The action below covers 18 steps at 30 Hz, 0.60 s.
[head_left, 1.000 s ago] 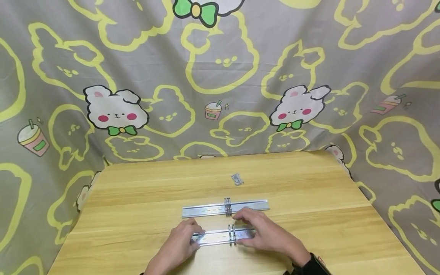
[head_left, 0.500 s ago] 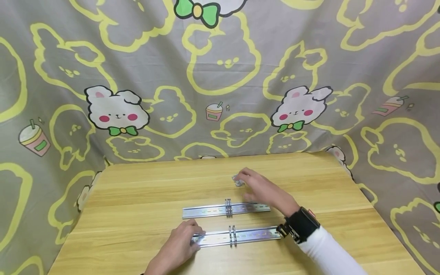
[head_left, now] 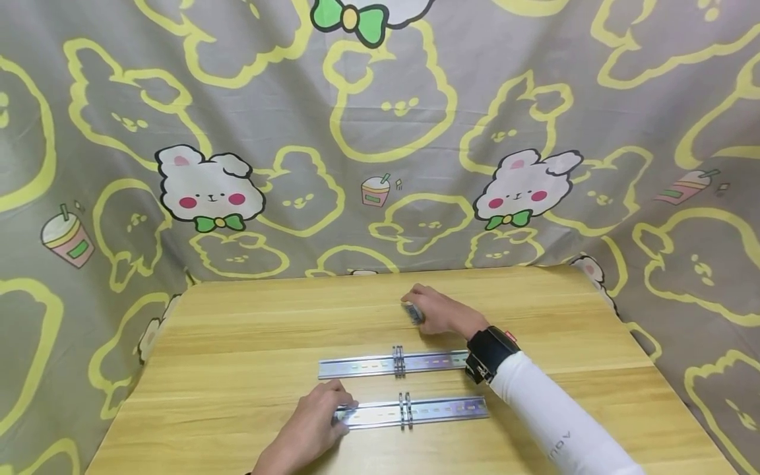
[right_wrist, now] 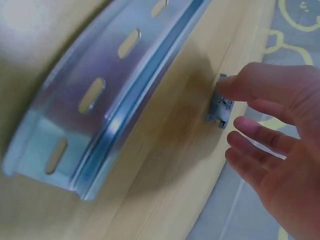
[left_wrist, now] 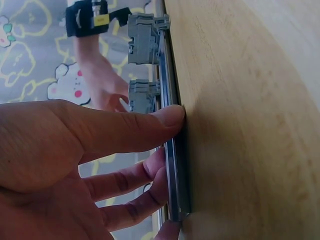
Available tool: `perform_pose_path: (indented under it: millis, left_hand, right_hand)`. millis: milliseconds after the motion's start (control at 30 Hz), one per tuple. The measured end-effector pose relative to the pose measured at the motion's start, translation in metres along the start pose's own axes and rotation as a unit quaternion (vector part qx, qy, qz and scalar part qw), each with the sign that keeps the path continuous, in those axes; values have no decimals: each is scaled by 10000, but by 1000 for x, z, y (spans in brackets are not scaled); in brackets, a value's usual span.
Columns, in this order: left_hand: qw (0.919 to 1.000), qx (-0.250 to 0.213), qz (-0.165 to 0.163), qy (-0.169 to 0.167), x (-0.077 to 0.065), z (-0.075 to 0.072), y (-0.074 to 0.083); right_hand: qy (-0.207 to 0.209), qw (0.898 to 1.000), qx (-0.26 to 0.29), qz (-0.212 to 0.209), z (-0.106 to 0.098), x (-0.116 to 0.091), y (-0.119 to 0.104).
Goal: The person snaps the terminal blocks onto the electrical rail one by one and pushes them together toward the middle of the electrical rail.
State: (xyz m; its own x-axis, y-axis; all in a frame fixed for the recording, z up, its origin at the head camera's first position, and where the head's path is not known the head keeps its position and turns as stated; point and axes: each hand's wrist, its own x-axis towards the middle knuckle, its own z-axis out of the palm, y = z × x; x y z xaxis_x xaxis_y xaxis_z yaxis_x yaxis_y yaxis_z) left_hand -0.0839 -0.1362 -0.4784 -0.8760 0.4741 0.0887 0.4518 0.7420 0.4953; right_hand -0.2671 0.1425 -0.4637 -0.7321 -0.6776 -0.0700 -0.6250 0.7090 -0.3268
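Note:
My left hand [head_left: 313, 421] pinches the left end of the nearer metal DIN rail [head_left: 448, 410]; in the left wrist view its thumb [left_wrist: 167, 116] lies along one edge, fingers on the other side. Two slim grey DIN rail end brackets [head_left: 406, 410] stand side by side near that rail's middle. Beyond the far rail, my right hand [head_left: 438, 313] pinches a loose grey end bracket [right_wrist: 220, 106] between thumb and index finger, close over the table. The other right fingers are spread loosely in the right wrist view.
A second slotted DIN rail [head_left: 356, 367] lies parallel behind the nearer one, with grey brackets [head_left: 398, 361] clipped together at its middle. My right forearm [head_left: 546, 402] crosses over its right end. Behind the wooden table [head_left: 249, 316] hangs a patterned curtain [head_left: 320, 198].
My right hand has left the nearer rail, reached forward past the far rail and taken hold of the loose bracket. The left hand stays on the nearer rail's left end.

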Motion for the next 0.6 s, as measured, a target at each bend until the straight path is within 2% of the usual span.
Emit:
perform_pose_path:
  millis: [133, 400, 600]
  left_hand:
    - [10000, -11, -1, 0, 2, -1, -1]
    - [10000, 42, -4, 40, 5, -3, -4]
    - [10000, 37, 72, 52, 6, -3, -5]
  right_hand:
    - [-151, 9999, -40, -2, -1, 6, 2]
    - [-104, 9998, -156, -46, -1, 12, 2]
    - [66, 9995, -284, -76, -1, -1, 3]
